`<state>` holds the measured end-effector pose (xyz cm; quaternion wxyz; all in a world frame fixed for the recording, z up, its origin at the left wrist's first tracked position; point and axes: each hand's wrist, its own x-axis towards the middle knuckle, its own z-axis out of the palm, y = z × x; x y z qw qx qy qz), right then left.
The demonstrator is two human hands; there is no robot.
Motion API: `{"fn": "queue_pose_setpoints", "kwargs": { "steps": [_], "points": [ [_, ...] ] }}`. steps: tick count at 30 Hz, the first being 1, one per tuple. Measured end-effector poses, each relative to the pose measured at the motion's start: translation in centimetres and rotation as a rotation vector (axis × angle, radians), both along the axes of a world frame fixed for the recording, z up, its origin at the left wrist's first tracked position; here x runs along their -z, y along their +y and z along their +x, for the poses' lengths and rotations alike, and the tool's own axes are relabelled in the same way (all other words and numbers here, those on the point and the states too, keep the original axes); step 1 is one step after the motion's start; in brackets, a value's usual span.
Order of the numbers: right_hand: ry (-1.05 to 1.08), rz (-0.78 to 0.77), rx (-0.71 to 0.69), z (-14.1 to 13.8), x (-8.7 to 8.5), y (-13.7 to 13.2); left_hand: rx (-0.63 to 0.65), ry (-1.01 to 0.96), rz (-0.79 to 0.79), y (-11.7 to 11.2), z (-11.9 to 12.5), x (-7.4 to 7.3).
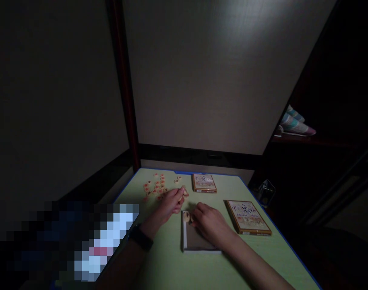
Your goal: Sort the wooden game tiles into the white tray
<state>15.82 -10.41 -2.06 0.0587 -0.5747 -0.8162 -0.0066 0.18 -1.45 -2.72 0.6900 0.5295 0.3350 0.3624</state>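
Note:
My left hand (172, 200), a dark band on its wrist, is closed around Chinese chess pieces (185, 194), which peek out at the fingertips. Below and to the right lies an open shallow box (184, 237) with a pale rim and a brown floor. One round piece (187, 216) with a dark character lies in its far left corner. My right hand (208, 220) reaches over the box, fingers pinched down right beside that piece. Another piece seems to be between those fingertips, mostly hidden by them.
Several loose red and black pieces (156, 188) are scattered at the far left of the green table (162, 257). Two printed Chinese chess boxes, one at the back (204, 183) and one on the right (248, 217), lie flat. A pale panel (196, 88) rises behind the table.

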Motion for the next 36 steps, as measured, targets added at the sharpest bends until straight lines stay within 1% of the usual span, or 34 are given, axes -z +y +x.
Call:
{"fn": "queue_pose_setpoints", "kwargs": {
  "steps": [3,7,10,13,15,17,20,23,27,28,30,32,34,36],
  "points": [
    [0.019,-0.016,0.033,0.0,0.5,0.3,0.007,0.009,-0.004,0.0,0.0,0.2],
    [0.062,-0.021,0.094,0.2,1.0,0.5,0.011,0.005,-0.006,-0.1,-0.1,0.0],
    [0.101,-0.026,0.093,0.5,1.3,0.6,0.017,-0.007,-0.017,-0.2,-0.2,-0.2],
    [0.192,0.004,0.086,1.0,1.2,0.7,0.071,-0.037,-0.027,-0.2,-0.3,-0.4],
    [0.306,0.068,0.085,1.3,0.9,0.6,0.14,-0.057,-0.034,-0.2,-0.4,-0.4],
    [0.455,0.175,0.065,1.5,0.6,0.6,0.22,-0.064,-0.041,-0.3,-0.4,-0.5],
    [0.634,0.331,-0.014,1.4,0.3,0.4,0.327,-0.042,-0.048,-0.5,-0.5,-0.4],
    [0.688,0.403,-0.097,1.0,0.5,0.2,0.407,-0.001,-0.05,-0.7,-0.6,-0.2],
    [0.653,0.471,-0.169,0.8,0.8,0.2,0.48,0.057,-0.042,-0.7,-0.7,0.1],
    [0.635,0.476,-0.172,0.9,0.7,0.3,0.474,0.079,-0.025,-0.7,-0.7,0.2],
    [0.582,0.436,-0.143,1.2,0.5,0.3,0.393,0.133,0.046,-0.4,-0.6,0.2],
    [0.467,0.329,-0.079,1.6,0.2,0.3,0.235,0.196,0.163,0.1,-0.5,0.2],
    [0.303,0.202,-0.025,1.7,0.1,0.3,0.055,0.259,0.315,0.7,-0.4,0.4],
    [0.168,0.105,-0.008,1.5,0.2,0.3,-0.068,0.312,0.447,1.4,-0.2,0.8]
  ]
}}
